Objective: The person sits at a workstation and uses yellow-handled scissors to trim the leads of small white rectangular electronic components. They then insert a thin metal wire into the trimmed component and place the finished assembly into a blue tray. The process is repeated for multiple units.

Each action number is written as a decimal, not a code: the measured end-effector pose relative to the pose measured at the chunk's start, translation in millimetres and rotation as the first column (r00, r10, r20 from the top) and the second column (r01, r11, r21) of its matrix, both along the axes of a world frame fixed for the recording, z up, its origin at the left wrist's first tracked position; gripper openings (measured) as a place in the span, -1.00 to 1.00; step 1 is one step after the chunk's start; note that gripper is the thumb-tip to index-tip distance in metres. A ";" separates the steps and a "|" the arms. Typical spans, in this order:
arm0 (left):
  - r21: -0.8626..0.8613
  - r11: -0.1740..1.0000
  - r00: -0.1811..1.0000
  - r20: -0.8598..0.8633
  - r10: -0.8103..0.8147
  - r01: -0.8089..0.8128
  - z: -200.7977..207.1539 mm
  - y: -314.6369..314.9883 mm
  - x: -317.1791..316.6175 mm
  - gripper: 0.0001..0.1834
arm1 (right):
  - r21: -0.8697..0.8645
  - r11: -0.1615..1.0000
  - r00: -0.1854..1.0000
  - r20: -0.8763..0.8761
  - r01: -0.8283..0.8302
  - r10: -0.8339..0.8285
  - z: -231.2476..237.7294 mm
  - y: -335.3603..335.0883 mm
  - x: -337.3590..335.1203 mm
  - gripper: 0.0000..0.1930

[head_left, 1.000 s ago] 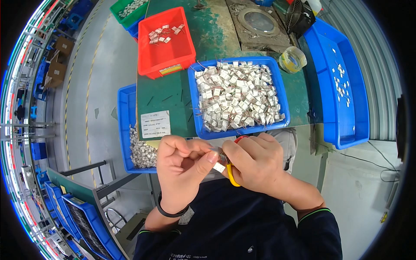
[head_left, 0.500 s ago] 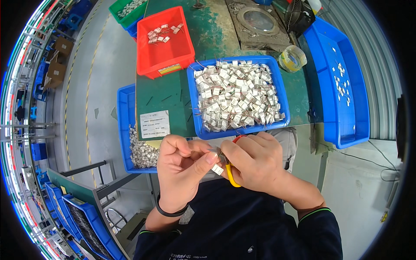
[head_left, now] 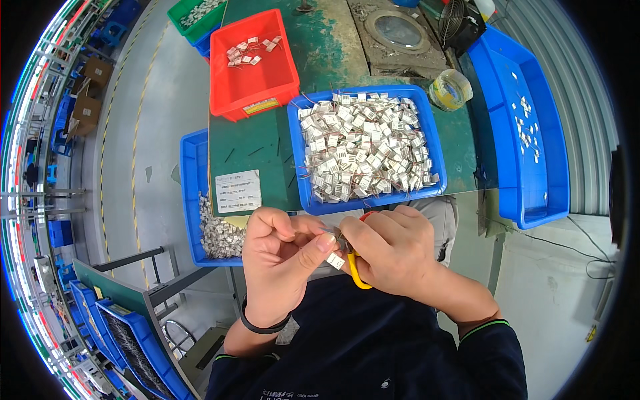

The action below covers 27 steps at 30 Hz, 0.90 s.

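Observation:
My left hand (head_left: 277,260) pinches a small white block-like part (head_left: 335,261) between thumb and fingers, near the table's front edge. Close against it, my right hand (head_left: 393,250) grips a plier-type hand tool (head_left: 359,273) with yellow and red handles. The tool's metal jaws meet the part at my left fingertips; exactly what they touch is hidden by the fingers. Just beyond both hands stands a blue bin (head_left: 437,150) heaped with white parts like this one, thin wires sticking out of them.
A red bin (head_left: 257,87) holding several parts stands at the back left, near a white printed sheet (head_left: 238,191). More parts lie in a lower blue bin (head_left: 193,167) and a right-hand blue bin (head_left: 533,180). A clear jar (head_left: 450,90) and a fan (head_left: 460,23) stand at the back right.
Hardly anything differs. My right hand and the tool's yellow handle have shifted very slightly; both hands keep their hold.

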<state>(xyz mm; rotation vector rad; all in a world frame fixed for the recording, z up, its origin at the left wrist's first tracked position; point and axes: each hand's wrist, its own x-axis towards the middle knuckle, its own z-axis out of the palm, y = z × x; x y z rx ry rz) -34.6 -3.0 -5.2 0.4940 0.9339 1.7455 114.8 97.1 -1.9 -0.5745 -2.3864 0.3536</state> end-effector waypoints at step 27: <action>0.015 0.991 0.972 -0.190 0.136 -0.136 2.3 -3.5 8.9 -0.60 | 0.062 0.998 1.000 0.002 0.025 -0.025 1.0 -0.5 -2.0 -0.69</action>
